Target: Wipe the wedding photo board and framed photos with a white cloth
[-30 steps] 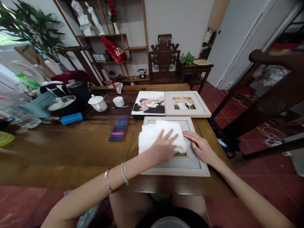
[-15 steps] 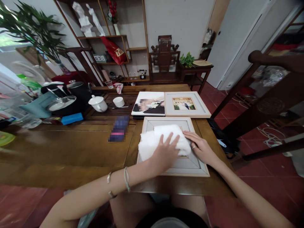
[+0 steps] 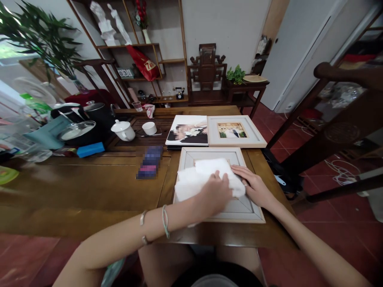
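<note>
A picture frame (image 3: 194, 152) with a pale border lies flat on the wooden table before me. Across its middle is a bunched white cloth (image 3: 191, 181), hiding most of the picture inside. My left hand (image 3: 217, 195) presses on the cloth with its fingers curled into it; the hand is slightly blurred. On the frame's right side rests my right hand (image 3: 254, 186), fingers stretched out and close together, the tips beside the cloth's edge.
Behind the frame lie a photo panel (image 3: 188, 133) and a second framed picture (image 3: 257, 137). Further left are a blurred-out phone-shaped item (image 3: 149, 161), a lidded white cup (image 3: 123, 130), a small white bowl (image 3: 149, 128) and a blue block (image 3: 90, 150). A dark wooden chair (image 3: 335, 127) stands right.
My left hand has shifted slightly right and toward me, and its spread fingers have curled into the cloth. The cloth's right end has slid a little right. My right hand stays put.
</note>
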Demonstrator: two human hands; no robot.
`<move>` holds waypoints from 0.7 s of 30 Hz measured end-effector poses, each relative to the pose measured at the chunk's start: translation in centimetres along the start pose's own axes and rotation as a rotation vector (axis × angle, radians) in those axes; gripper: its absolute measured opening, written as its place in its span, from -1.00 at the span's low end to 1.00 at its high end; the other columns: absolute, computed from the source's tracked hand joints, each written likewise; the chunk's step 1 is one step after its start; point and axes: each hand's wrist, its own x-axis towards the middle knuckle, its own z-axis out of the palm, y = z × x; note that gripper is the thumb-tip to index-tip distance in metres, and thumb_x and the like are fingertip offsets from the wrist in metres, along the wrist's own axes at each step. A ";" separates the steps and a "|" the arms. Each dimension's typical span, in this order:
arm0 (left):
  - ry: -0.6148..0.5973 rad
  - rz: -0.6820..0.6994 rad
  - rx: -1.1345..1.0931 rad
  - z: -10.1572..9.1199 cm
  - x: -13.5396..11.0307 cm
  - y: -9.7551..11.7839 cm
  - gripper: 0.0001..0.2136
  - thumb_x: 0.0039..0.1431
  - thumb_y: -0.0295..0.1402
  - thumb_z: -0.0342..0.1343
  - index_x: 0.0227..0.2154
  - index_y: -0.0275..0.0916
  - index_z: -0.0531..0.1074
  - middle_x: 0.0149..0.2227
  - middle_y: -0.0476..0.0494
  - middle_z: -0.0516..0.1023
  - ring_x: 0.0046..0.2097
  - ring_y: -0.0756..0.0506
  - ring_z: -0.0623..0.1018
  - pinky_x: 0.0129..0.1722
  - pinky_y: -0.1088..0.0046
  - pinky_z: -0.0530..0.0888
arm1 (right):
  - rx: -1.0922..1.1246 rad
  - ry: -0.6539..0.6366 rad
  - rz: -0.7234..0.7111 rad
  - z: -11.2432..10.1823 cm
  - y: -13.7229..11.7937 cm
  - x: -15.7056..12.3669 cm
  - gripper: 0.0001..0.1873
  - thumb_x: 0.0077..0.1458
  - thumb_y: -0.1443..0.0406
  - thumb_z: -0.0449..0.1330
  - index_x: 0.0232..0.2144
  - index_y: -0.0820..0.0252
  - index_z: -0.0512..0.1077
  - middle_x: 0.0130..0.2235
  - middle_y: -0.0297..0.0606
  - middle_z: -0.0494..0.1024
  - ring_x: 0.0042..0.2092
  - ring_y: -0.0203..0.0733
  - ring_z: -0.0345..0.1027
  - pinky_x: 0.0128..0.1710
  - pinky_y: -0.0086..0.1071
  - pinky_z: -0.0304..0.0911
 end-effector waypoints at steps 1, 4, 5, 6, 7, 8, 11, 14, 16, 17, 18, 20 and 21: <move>-0.029 0.020 -0.001 -0.6 -0.4 1.0 -0.74 0.24 -0.34 0.02 -0.15 -0.32 0.55 0.12 -0.52 0.36 0.03 -0.39 0.47 -0.11 0.13 0.40 | 0.001 -0.005 0.011 0.0 0.0 0.0 -0.37 0.00 0.53 -0.02 0.09 0.02 0.40 0.13 -0.24 0.44 0.19 -0.05 0.27 0.21 0.08 0.15; -0.050 0.079 -0.038 -2.1 -1.2 3.8 -0.73 0.21 -0.30 0.04 -0.16 -0.29 0.56 0.11 -0.52 0.37 -0.03 -0.37 0.52 -0.11 0.13 0.37 | -0.003 -0.028 0.026 0.0 0.2 -0.1 -0.35 -0.01 0.54 -0.04 0.10 0.01 0.38 0.14 -0.25 0.43 0.21 -0.07 0.24 0.23 0.07 0.12; -0.031 0.104 -0.061 -2.3 -1.4 4.5 -0.73 0.21 -0.28 0.04 -0.17 -0.27 0.56 0.11 -0.51 0.38 -0.05 -0.36 0.53 -0.12 0.13 0.36 | -0.004 -0.033 0.024 0.0 0.3 -0.1 -0.35 0.00 0.54 -0.04 0.10 0.01 0.38 0.14 -0.25 0.43 0.21 -0.08 0.24 0.24 0.07 0.12; -0.005 0.130 -0.084 -2.6 -1.5 5.0 -0.74 0.21 -0.27 0.04 -0.19 -0.25 0.57 0.11 -0.50 0.38 -0.06 -0.35 0.53 -0.13 0.13 0.36 | -0.005 -0.035 0.020 -0.1 0.3 0.0 -0.35 0.00 0.54 -0.05 0.10 0.01 0.38 0.14 -0.25 0.43 0.21 -0.09 0.24 0.24 0.07 0.12; 0.022 0.156 -0.100 -2.7 -1.6 5.5 -0.75 0.20 -0.26 0.05 -0.21 -0.23 0.58 0.12 -0.49 0.38 -0.07 -0.34 0.53 -0.15 0.14 0.36 | -0.004 -0.034 0.014 -0.1 0.4 0.0 -0.35 -0.01 0.55 -0.05 0.10 0.02 0.38 0.14 -0.25 0.43 0.20 -0.09 0.25 0.23 0.07 0.12; 0.047 0.173 -0.110 -2.7 -1.8 5.7 -0.76 0.20 -0.25 0.06 -0.24 -0.22 0.58 0.12 -0.47 0.38 -0.06 -0.35 0.53 -0.16 0.14 0.37 | -0.004 -0.034 0.010 -0.1 0.4 0.0 -0.35 -0.01 0.55 -0.05 0.09 0.02 0.38 0.14 -0.25 0.43 0.20 -0.10 0.25 0.23 0.07 0.12; 0.066 0.163 -0.108 -2.6 -2.5 5.6 -0.81 0.17 -0.27 0.11 -0.28 -0.20 0.59 0.11 -0.39 0.40 0.01 -0.37 0.48 -0.15 0.15 0.37 | 0.004 -0.026 0.006 -0.2 0.3 0.0 -0.35 -0.01 0.54 -0.04 0.09 0.02 0.38 0.14 -0.25 0.44 0.20 -0.08 0.26 0.23 0.07 0.13; 0.044 0.128 -0.070 -2.2 -3.6 4.7 -0.83 0.12 -0.29 0.17 -0.25 -0.18 0.57 0.12 -0.26 0.40 0.11 -0.37 0.38 -0.05 0.11 0.34 | 0.008 -0.026 0.011 -0.2 0.0 0.1 -0.36 -0.01 0.53 -0.03 0.09 0.01 0.39 0.14 -0.26 0.44 0.20 -0.06 0.26 0.22 0.08 0.13; 0.023 0.075 -0.022 -1.7 -4.3 3.8 -0.83 0.12 -0.32 0.18 -0.22 -0.16 0.55 0.14 -0.18 0.38 0.13 -0.35 0.36 0.00 0.10 0.31 | 0.001 -0.028 0.009 -0.2 0.0 0.0 -0.36 -0.01 0.53 -0.03 0.09 0.02 0.39 0.14 -0.25 0.44 0.20 -0.06 0.26 0.22 0.09 0.13; 0.011 0.033 0.000 -1.4 -4.6 3.4 -0.84 0.12 -0.35 0.18 -0.22 -0.15 0.54 0.14 -0.15 0.39 0.12 -0.34 0.37 0.00 0.10 0.30 | -0.003 -0.026 0.007 -0.2 0.0 0.0 -0.36 -0.01 0.53 -0.03 0.09 0.03 0.39 0.14 -0.24 0.44 0.20 -0.06 0.26 0.23 0.09 0.13; -0.006 -0.011 0.016 -1.1 -4.7 2.8 -0.85 0.12 -0.39 0.18 -0.23 -0.15 0.54 0.13 -0.13 0.40 0.10 -0.32 0.38 -0.02 0.12 0.31 | -0.006 -0.024 0.005 -0.2 0.0 0.0 -0.36 -0.01 0.53 -0.03 0.09 0.03 0.39 0.14 -0.24 0.44 0.20 -0.06 0.25 0.23 0.09 0.12; -0.049 -0.106 0.034 -0.5 -4.9 1.5 -0.87 0.10 -0.47 0.19 -0.29 -0.15 0.55 0.06 -0.15 0.46 0.02 -0.28 0.44 -0.12 0.17 0.34 | -0.006 -0.021 0.002 -0.1 0.2 -0.1 -0.36 0.00 0.53 -0.03 0.10 0.02 0.38 0.14 -0.25 0.44 0.20 -0.06 0.25 0.23 0.09 0.12; -0.068 -0.156 0.038 -0.3 -4.9 0.7 -0.87 0.09 -0.51 0.18 -0.33 -0.17 0.55 0.01 -0.17 0.49 -0.03 -0.26 0.46 -0.18 0.21 0.35 | -0.004 -0.022 0.001 -0.1 0.2 -0.1 -0.36 0.00 0.53 -0.03 0.10 0.01 0.38 0.14 -0.26 0.43 0.20 -0.07 0.25 0.23 0.09 0.12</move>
